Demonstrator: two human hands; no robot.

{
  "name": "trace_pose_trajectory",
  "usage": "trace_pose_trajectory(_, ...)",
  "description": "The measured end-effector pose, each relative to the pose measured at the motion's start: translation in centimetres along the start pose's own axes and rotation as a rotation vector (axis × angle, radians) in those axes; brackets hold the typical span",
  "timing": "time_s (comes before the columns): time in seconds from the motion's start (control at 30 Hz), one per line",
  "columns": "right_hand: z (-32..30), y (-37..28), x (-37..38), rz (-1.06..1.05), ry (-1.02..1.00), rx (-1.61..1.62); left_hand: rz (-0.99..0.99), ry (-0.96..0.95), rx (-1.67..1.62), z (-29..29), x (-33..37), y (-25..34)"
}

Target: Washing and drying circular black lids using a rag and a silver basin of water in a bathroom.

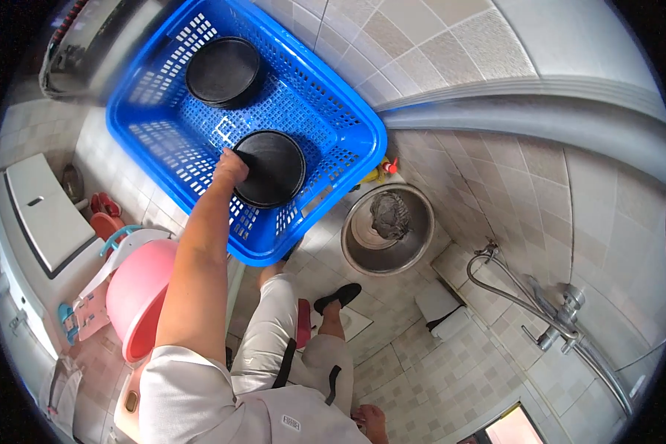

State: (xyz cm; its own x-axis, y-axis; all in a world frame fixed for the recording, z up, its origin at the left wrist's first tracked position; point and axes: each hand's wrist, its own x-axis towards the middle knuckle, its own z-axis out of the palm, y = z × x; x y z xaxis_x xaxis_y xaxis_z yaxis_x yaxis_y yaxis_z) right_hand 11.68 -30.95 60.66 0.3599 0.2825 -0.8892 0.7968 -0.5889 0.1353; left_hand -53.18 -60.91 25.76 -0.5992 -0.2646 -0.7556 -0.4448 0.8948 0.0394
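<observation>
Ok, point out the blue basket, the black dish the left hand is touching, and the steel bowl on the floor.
blue basket (348,137): head view, on its near right rim.
black dish (274,166): head view, centre of its top.
left hand (229,166): head view, back of the hand.
steel bowl (422,214): head view, right inner wall.

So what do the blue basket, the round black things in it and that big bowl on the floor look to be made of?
The blue basket looks like moulded plastic: uniform glossy colour and a perforated grid. The black discs, one gripped by the left hand, are matte with raised rims, perhaps coated metal or plastic; I can't tell which. The bowl looks like stainless steel, silvery and reflective.
</observation>
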Motion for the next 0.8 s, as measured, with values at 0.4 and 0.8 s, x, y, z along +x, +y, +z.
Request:
trace_pose_trajectory(0.4,-1.2,-0.8,3.6,-0.291,-0.150,-0.647,0.323,0.544,-0.350,2.8,-14.7,2.5)
trace_pose_trajectory(0.8,-7.9,-4.4,10.8,-0.709,-0.375,-0.382,0.285,0.157,-0.321,5.8,-36.2,-4.6)
